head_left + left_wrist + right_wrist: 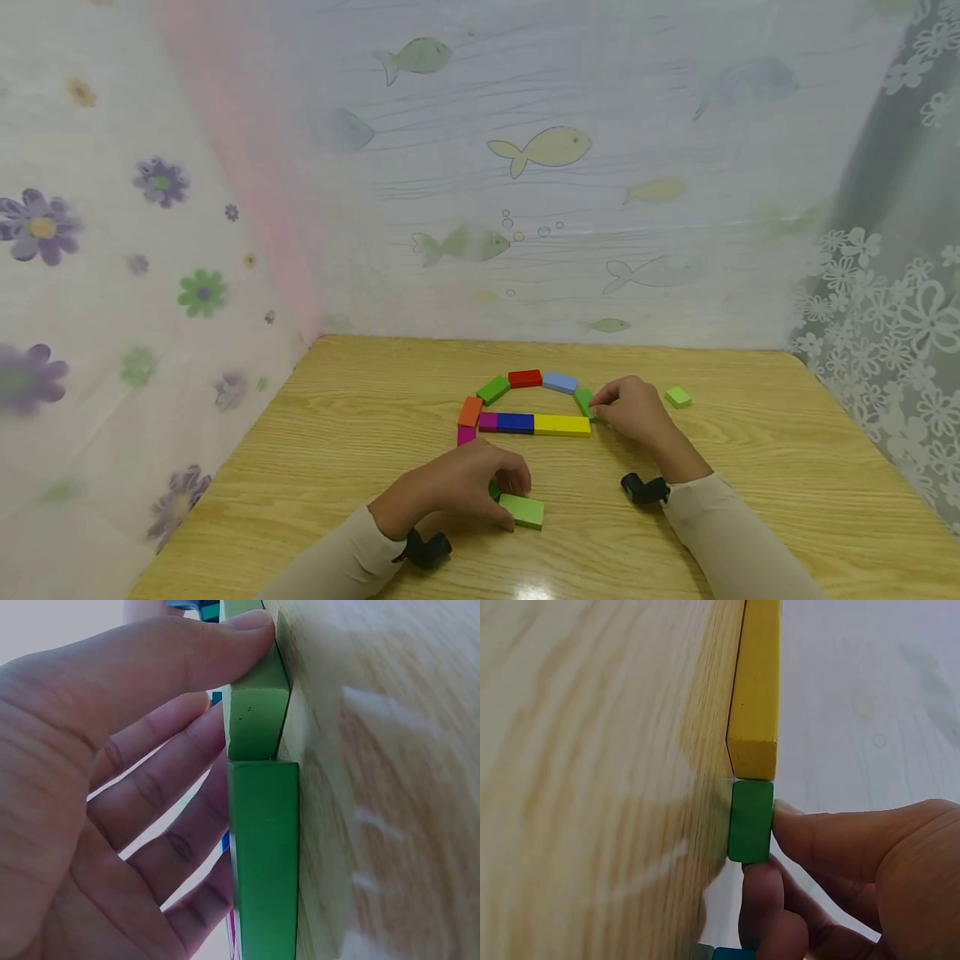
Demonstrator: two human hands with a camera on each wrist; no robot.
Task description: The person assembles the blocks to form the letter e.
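My left hand point(472, 479) is at the near left, its thumb and curled fingers around a light green block point(522, 511) lying flat on the table. In the left wrist view the thumb lies on this light green block point(259, 724), end to end with a darker green block point(264, 855), mostly hidden by the hand in the head view. My right hand point(636, 411) pinches a green block point(582, 402) between thumb and fingertips. In the right wrist view that green block point(751, 821) is right at the end of the yellow block point(754, 697).
An arc of green point(493, 390), red point(525, 379), light blue point(559, 382), orange point(470, 411) and magenta point(466, 436) blocks curves over a straight row with a dark blue block point(515, 423). A lime block point(678, 397) lies apart at the right.
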